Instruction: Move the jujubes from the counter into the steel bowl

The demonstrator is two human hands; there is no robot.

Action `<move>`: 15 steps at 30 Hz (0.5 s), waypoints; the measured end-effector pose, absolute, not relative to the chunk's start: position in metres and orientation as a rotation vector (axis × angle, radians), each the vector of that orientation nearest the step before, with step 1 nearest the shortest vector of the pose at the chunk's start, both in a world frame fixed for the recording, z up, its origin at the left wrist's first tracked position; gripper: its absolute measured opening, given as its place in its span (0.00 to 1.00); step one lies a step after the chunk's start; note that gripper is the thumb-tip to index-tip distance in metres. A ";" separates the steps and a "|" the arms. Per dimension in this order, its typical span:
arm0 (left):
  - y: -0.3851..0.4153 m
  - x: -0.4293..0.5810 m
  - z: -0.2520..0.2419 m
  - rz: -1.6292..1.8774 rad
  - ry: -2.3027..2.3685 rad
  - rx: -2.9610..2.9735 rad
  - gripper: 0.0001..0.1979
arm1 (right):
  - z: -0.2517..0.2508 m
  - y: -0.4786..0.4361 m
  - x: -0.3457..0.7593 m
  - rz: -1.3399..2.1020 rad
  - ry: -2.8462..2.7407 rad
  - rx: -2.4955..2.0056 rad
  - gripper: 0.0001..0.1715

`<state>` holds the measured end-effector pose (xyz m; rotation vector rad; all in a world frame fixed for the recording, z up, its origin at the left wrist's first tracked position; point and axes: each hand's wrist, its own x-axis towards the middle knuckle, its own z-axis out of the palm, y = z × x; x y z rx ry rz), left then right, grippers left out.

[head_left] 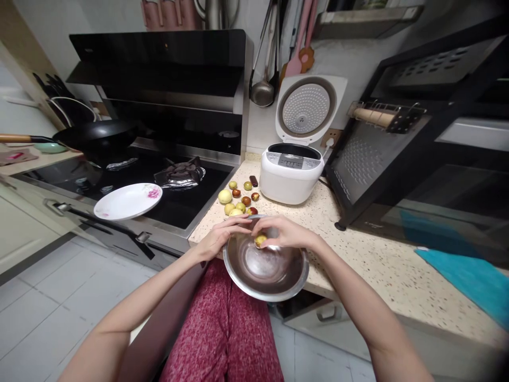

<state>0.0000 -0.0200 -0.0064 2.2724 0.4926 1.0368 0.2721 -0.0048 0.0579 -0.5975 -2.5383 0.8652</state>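
A stainless steel bowl (278, 291) sits at the counter's front edge, part of it jutting out over my legs. My right hand (284, 232) reaches into it, fingers closed around a yellowish jujube (260, 241) with brown patches. At the bowl's left rim lies my left hand (218, 237), its fingers stretched out toward the right hand; its thumb is hard to make out. Just behind the bowl, several loose jujubes are grouped on the counter, some pale green like the one at the left (225, 197), some reddish brown like this one (246, 201).
A white rice cooker (292, 178) with its lid raised stands behind the bowl. Left are a gas stove (214, 188), a white flowered plate (127, 202) and a black wok (101, 135). A dark rack (345, 175) and a teal cloth (465, 278) are on the right.
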 end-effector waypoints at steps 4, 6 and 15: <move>-0.019 -0.002 -0.004 0.989 0.365 2.396 0.42 | 0.058 0.002 0.275 0.746 -2.258 -0.677 0.10; -0.018 -0.003 -0.003 0.993 0.260 2.482 0.43 | 0.055 0.007 0.277 0.655 -2.134 -0.761 0.10; -0.028 -0.001 -0.003 1.294 -0.120 2.951 0.23 | 0.040 0.027 0.282 0.509 -1.963 -0.977 0.10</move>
